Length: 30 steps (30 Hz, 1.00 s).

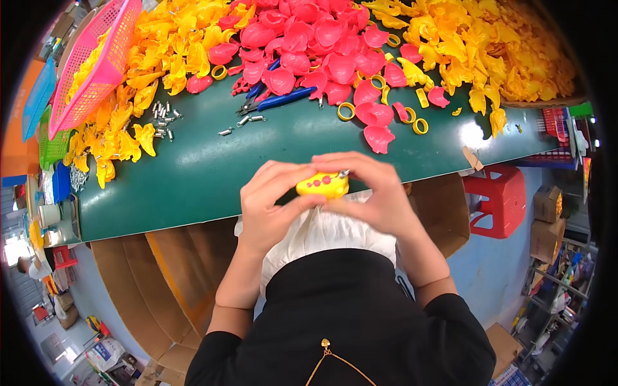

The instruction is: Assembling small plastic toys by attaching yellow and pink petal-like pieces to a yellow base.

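Observation:
Between both hands, just over the table's near edge, I hold a small yellow plastic piece (pixel 324 185) with red round spots on its side. A small metal part sticks out at its upper right, by my right fingers. My left hand (pixel 275 193) closes on its left end, fingers on top and thumb below. My right hand (pixel 370 193) pinches the right end the same way. Beyond the hands lie blue-handled pliers (pixel 283 100) and several small metal springs (pixel 251 119). Yellow rings (pixel 346 112) and red curved shells (pixel 378 137) are the nearest loose parts on the right.
The green table (pixel 193 174) carries a red shell heap (pixel 322 38) between yellow part heaps (pixel 450 38). A pink basket (pixel 96 64) stands far left. Open cardboard boxes (pixel 141 283) sit below the near edge; a red stool (pixel 499 199) is at the right.

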Available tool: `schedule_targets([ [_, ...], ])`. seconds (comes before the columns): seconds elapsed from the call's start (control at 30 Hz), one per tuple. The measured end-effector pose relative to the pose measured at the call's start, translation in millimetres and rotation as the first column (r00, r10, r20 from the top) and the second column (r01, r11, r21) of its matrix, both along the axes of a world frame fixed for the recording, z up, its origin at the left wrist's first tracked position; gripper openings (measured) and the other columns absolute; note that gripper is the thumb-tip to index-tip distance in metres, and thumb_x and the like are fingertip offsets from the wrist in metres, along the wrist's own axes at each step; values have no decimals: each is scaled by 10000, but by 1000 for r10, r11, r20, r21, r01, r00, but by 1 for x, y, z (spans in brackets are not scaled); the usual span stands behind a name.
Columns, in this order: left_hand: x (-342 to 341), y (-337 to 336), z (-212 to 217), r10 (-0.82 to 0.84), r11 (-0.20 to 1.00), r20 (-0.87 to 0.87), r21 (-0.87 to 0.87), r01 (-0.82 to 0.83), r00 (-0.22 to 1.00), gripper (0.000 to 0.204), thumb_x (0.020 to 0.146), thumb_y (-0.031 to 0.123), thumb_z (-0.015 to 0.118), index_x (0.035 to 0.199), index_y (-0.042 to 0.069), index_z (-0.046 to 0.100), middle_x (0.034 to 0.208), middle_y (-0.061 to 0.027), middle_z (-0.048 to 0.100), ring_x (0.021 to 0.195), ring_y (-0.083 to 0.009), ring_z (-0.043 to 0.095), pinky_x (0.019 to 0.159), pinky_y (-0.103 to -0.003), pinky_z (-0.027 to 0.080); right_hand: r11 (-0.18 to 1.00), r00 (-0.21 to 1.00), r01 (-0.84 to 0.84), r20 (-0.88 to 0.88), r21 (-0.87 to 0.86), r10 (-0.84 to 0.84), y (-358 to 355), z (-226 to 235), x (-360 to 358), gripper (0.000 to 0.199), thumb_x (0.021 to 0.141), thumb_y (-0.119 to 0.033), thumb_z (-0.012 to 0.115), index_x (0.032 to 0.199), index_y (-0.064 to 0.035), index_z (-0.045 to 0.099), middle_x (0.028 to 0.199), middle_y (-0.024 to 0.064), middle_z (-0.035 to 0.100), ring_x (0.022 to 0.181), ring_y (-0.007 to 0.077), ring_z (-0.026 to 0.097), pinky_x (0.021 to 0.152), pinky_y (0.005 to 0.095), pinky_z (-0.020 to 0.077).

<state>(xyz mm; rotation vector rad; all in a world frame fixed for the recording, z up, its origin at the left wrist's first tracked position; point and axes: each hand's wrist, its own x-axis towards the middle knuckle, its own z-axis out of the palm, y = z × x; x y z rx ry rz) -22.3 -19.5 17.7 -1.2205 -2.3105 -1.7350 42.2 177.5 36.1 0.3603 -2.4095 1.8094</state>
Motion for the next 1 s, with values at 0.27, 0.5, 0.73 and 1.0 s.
schedule_targets([
  [0.27, -3, 14, -13, 118, 970, 365, 155, -185, 923, 255, 851, 81, 702, 1093, 3, 671, 1041, -97, 652, 915, -164, 599, 836, -273, 481, 946, 944, 323, 68, -1, -322, 51, -4, -53, 455, 791, -22, 730, 1225, 1, 596, 1129, 81, 658, 1019, 142, 627, 903, 264, 493],
  [0.5, -5, 11, -19, 78, 965, 412, 196, -172, 908, 196, 878, 22, 650, 1067, -26, 665, 1023, -98, 635, 894, -150, 590, 815, -260, 472, 864, 941, 333, -194, 377, -278, 39, 5, -61, 452, 774, -105, 765, 1189, -16, 611, 1111, 126, 666, 988, 200, 651, 867, 299, 494],
  [0.73, 0, 11, -8, 153, 876, 523, 320, -360, 839, 247, 842, -14, 687, 1087, -26, 660, 1069, -94, 614, 950, -164, 603, 900, -284, 489, 964, 986, 122, -142, 235, -90, -10, -2, -27, 461, 743, -77, 787, 1171, -27, 625, 1169, 146, 652, 1067, 277, 639, 902, 332, 504],
  [1.0, -9, -2, -16, 104, 946, 495, 220, -240, 863, 216, 781, -12, 746, 994, -15, 707, 993, -109, 675, 919, -165, 641, 854, -270, 496, 983, 975, 136, -195, 123, -111, -24, -23, -27, 413, 770, -73, 764, 1152, -10, 621, 1196, 159, 632, 1116, 291, 612, 928, 352, 488],
])
